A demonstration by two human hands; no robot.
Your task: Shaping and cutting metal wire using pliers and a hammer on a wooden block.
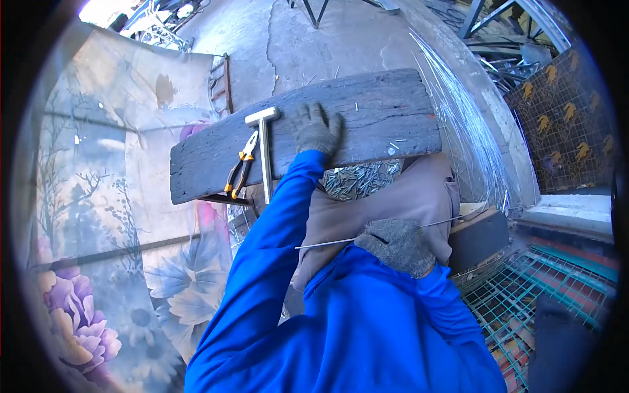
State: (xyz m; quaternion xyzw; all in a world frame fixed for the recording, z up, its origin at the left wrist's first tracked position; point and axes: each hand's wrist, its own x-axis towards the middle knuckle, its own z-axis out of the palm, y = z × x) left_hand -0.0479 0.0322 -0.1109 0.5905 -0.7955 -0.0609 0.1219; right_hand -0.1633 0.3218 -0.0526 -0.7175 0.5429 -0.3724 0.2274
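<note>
My left hand [317,129], in a dark grey work glove, lies on the dark wooden bench [380,111] with its fingers spread. Just left of it is a steel hammer [265,147], its head toward the far side. Farther left lie pliers [241,165] with orange and black handles, their jaws slightly parted. My right hand [397,245], gloved in grey, is closed over my lap around a thin metal rod [325,244]. The rod sticks out on both sides of the fist. A few short cut rod pieces [397,144] rest on the bench near its front edge.
Many cut metal pieces [360,181] are heaped below the bench, between my legs. A long bundle of thin rods [462,118] lies on the floor at the right. Green wire mesh [524,295] is at the lower right. A flowered sheet [131,216] hangs along the left.
</note>
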